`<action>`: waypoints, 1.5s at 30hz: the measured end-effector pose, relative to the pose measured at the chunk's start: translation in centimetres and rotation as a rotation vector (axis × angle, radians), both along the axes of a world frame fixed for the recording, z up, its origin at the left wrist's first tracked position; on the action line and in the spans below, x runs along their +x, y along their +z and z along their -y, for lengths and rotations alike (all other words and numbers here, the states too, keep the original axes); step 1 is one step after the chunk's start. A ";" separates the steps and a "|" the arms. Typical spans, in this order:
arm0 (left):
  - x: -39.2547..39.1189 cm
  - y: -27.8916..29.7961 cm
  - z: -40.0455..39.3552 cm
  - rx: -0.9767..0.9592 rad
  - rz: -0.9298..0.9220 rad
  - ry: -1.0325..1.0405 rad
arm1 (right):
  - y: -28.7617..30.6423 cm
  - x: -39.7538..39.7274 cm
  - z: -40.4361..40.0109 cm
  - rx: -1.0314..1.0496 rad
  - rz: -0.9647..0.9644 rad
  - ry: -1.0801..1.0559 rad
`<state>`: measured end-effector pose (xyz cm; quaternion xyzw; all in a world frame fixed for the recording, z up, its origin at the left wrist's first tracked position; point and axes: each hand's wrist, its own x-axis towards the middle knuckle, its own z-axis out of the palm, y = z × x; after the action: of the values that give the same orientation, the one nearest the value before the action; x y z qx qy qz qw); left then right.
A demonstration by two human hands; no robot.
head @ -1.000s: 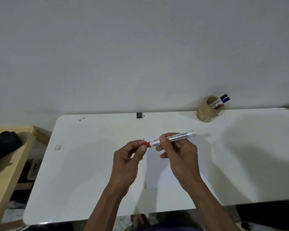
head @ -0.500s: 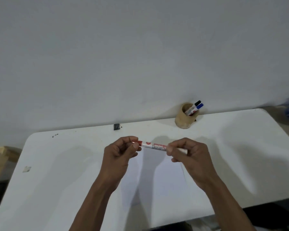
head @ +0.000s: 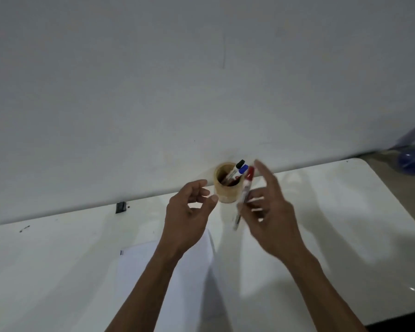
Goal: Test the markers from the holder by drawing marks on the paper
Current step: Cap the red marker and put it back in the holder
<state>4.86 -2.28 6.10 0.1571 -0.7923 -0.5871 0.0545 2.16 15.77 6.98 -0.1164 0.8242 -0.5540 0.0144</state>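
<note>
A tan round holder (head: 227, 192) stands at the table's back edge by the wall, with a black-capped marker (head: 237, 167) and a blue-capped marker (head: 243, 169) leaning in it. My right hand (head: 271, 212) holds a red-capped marker (head: 246, 188) nearly upright, cap up, just right of the holder. My left hand (head: 189, 212) hovers just left of the holder, fingers curled apart, holding nothing. A white sheet of paper (head: 141, 267) lies on the table under my forearms, partly hidden, with a small dark mark at its left edge.
The white table (head: 58, 259) runs up to a plain white wall. A small black object (head: 120, 207) sits at the back edge to the left. A blue blurred thing (head: 412, 161) lies beyond the table's right corner.
The red marker was held level between both hands; now the left hand has let go, and the right hand has carried it, cap on, up beside the holder. The view has moved closer.
</note>
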 end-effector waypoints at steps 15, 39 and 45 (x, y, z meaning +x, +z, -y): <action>-7.3 -6.2 -4.2 -0.263 -0.059 -0.030 | -3.4 -10.9 1.8 -0.088 -0.196 -0.171; -7.7 -8.2 -3.8 -0.194 -0.196 0.002 | -6.4 -8.9 1.0 0.012 -0.033 -0.400; -7.5 -8.4 -3.9 -0.195 -0.186 0.007 | -7.6 -8.4 1.4 -0.019 0.005 -0.388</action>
<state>-2.61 1.62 -2.31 0.0989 -0.8366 -0.5190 0.1447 -6.26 14.39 -0.63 0.0459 0.8260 -0.5542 -0.0916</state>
